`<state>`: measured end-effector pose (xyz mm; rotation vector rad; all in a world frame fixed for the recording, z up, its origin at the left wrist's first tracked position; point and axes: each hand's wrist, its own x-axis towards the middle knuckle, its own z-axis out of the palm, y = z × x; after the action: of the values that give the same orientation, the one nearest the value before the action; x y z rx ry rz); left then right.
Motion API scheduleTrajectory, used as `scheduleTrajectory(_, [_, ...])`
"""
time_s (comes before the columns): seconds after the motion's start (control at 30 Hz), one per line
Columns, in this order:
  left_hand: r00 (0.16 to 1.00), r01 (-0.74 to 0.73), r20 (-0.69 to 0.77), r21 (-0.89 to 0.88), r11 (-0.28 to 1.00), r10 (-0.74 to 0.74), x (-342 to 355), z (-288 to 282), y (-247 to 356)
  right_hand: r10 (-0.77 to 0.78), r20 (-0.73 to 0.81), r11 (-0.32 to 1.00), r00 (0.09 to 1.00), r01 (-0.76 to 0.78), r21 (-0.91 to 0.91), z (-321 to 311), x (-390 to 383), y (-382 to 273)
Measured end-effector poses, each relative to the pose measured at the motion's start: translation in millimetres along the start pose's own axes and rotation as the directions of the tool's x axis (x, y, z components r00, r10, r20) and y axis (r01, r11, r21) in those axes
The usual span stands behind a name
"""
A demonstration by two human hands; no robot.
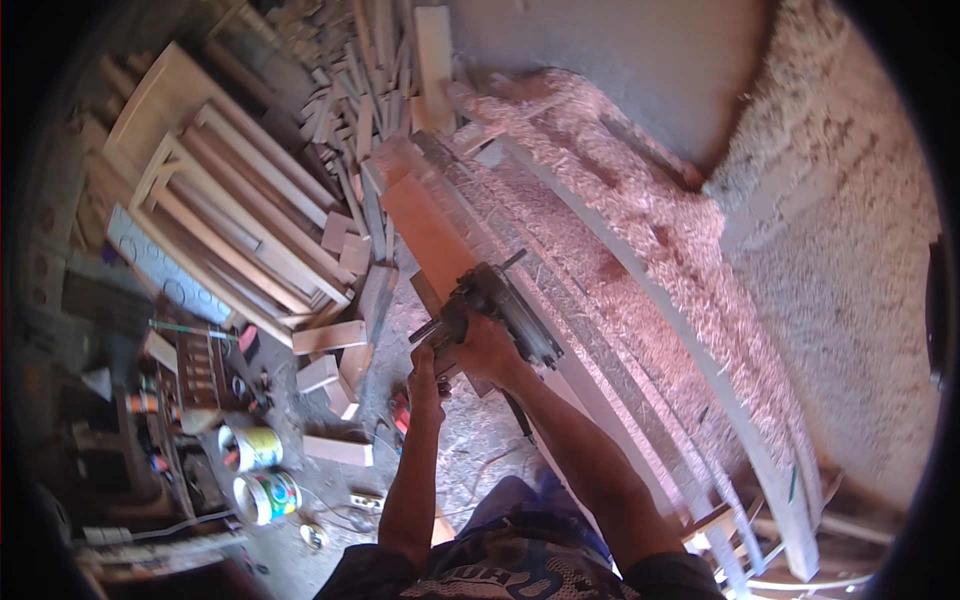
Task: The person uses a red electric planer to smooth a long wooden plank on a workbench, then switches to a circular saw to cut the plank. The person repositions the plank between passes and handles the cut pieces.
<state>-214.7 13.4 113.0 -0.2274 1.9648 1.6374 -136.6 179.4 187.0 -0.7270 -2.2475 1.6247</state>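
A dark power planer (515, 318) rests over the near end of a smooth reddish-brown board (428, 232) in the middle of the view. My right hand (484, 350) is wrapped round the planer's grip. Beside it, to the left and slightly lower, my left hand (425, 378) is closed on the planer's left side, its fingers partly hidden. A dark cord drops from the tool toward my legs. The board lies on a long workbench (590, 350) strewn with pale shavings.
Heaped wood shavings (650, 215) run along the bench's right side, by a rough wall (820, 200). Wooden frames (235, 215) lean at the left. Offcuts (338, 450) litter the floor near two paint buckets (266, 497). Scrap sticks (350, 90) are piled at the back.
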Motion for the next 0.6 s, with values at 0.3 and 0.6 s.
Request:
scheduleTrajectory(0.3, [0.997,0.014,0.079,-0.022,1.0,-0.012,17,-5,3,-0.001,0.031,0.999,1.0,0.0,0.054,1,9,-1])
scheduleTrajectory(0.6, [0.996,0.063,0.061,-0.053,0.997,-0.06,19,-4,12,-0.027,-0.021,0.992,0.999,0.029,0.12,4,10,-7])
